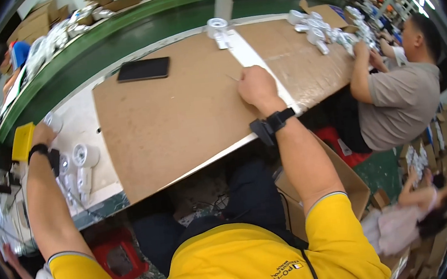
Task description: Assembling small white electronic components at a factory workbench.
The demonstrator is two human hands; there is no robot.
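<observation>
Head camera, and at the far left we have a bright yellow, open plastic bin (23,142), with the bare left hand (42,135) right beside it, a black band around the wrist. Are those fingers released or grasping? Cannot tell from here; they're mostly hidden. Just to the hand's right sits a white, round-headed plastic device (54,122), close to the fingers, though contact is unclear. Nearer the body, two more of the kind lie side by side on the pale worktop: a partly covered white device with a round head (66,165) and a clearer white device with a ring-shaped head and long handle (85,155).

Across to the broad brown cardboard sheet (173,128), a black rectangular phone (143,70) lies flat near its far edge. Further along, another white ring-headed device (217,28) stands at that edge. And below it, the right hand (257,86)! Fingers clenched above the cardboard, a thin pale rod-like piece (232,77) poking from the grip. Far right, a seated co-worker in a grey-brown shirt (404,98) reaches toward a cluster of white devices (315,29).
</observation>
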